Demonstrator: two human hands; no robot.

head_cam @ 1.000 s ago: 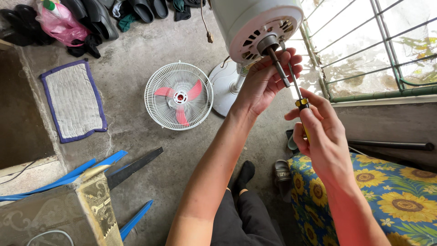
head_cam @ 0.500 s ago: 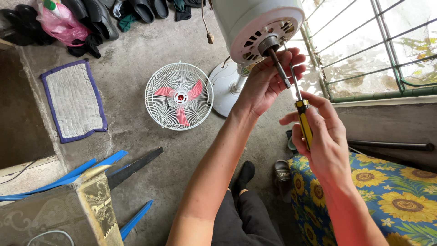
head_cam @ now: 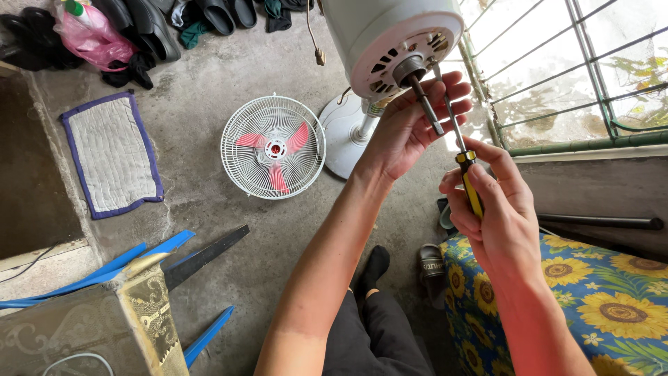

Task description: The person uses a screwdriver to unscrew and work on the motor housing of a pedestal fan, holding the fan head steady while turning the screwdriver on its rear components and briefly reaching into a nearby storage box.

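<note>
Left hand (head_cam: 403, 132) cupped around fan motor (head_cam: 390, 42) | right hand (head_cam: 497, 216) clenched on screwdriver (head_cam: 463, 157), tip at motor's 3 o'clock | risk: angled blade slips, striking left fingers.

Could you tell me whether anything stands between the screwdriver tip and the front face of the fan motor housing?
Nothing visible does. The screwdriver in the right hand already reaches the fan motor housing face beside the bare shaft; the left hand sits behind the shaft, not across the tip.

Fan motor cropped, screwdriver tip hidden

We lose the fan motor housing (head_cam: 379, 28) past the top edge; the screwdriver (head_cam: 463, 163) tip vanishes behind it, handle mostly buried in our right hand (head_cam: 497, 216).
</note>
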